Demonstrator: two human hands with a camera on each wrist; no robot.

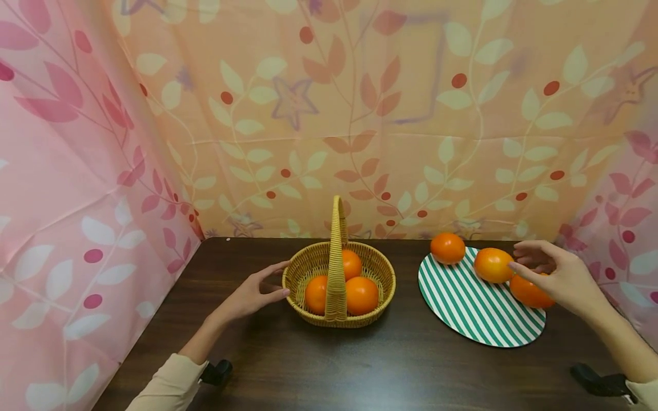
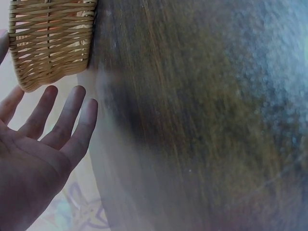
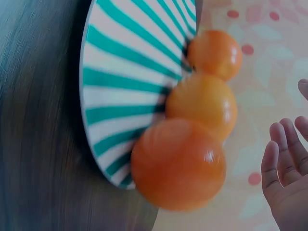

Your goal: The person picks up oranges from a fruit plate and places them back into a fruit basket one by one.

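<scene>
A yellow wicker basket (image 1: 377,311) with a tall arched handle holds three smooth, round orange fruits (image 1: 362,295). At its left rim is my left hand (image 1: 252,294), fingers and thumb spread and lightly curved beside the wickerwork (image 2: 53,43). Three more orange fruits lie along the far and right side of an oval mat (image 1: 478,314) with green and white stripes. Over the rightmost fruit (image 1: 532,292) hovers my right hand (image 1: 565,277), its thumb and fingers parted with nothing between them. The right wrist view shows that hand (image 3: 291,168) apart from the nearest fruit (image 3: 178,163).
Everything stands on a dark wooden table (image 1: 329,371). Behind it hangs a floral curtain (image 1: 329,114), and a pink patterned cloth (image 1: 67,171) closes off the left side. Table surface shows between basket and mat.
</scene>
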